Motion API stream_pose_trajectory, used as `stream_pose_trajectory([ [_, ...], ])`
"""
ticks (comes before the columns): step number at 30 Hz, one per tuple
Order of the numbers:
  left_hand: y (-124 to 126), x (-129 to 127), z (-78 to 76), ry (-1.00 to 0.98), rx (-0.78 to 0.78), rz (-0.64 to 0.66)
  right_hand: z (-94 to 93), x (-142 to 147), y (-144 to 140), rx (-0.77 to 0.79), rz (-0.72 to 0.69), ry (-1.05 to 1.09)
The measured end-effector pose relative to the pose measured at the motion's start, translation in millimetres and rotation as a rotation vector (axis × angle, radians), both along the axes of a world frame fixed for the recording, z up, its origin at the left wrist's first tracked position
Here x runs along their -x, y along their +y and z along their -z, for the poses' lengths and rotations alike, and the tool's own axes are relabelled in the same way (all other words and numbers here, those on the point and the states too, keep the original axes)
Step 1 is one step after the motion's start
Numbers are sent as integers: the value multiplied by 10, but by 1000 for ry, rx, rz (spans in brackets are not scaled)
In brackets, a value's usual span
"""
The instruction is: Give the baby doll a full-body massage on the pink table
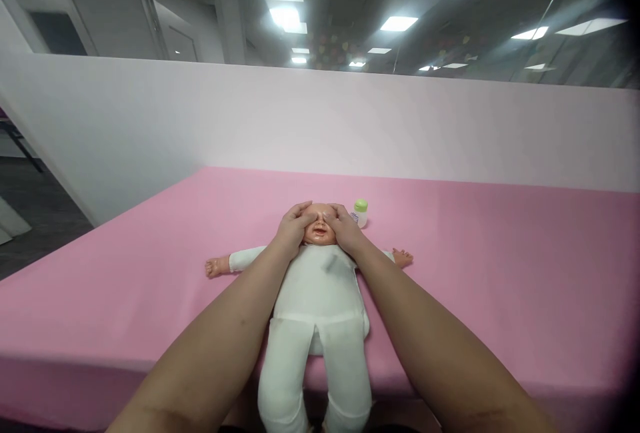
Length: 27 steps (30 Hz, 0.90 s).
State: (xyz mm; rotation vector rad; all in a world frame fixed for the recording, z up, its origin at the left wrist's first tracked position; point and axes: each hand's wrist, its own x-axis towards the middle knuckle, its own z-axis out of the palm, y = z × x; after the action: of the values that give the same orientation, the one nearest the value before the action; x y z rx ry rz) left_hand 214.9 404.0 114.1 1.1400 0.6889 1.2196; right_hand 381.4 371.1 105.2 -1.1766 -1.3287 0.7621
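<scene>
A baby doll (320,286) with a white cloth body lies on its back, arms spread out and legs toward me, over the table's front edge. My left hand (296,225) cups one side of its head, fingers wrapped around and the thumb across the eye area. On the other side my right hand (344,225) does the same, its thumb near the doll's nose. Between the hands the forehead, mouth and chin show; the eyes are covered. A small clear bottle with a green cap (361,213) stands just beyond my right hand.
Pink covering lies over the table (480,273). A white low wall (350,123) runs along the back and left side. Behind it are a doorway (185,30) and ceiling lights. Dark floor (45,200) shows at the left.
</scene>
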Motion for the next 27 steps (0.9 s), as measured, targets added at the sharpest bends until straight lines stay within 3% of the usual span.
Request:
stream_pose_trajectory([
  [5, -10, -22, -6, 28, 7, -19, 63, -15, 37, 8, -94, 122],
  [27, 48, -49, 18, 25, 43, -19, 29, 7, -15, 74, -107, 237],
])
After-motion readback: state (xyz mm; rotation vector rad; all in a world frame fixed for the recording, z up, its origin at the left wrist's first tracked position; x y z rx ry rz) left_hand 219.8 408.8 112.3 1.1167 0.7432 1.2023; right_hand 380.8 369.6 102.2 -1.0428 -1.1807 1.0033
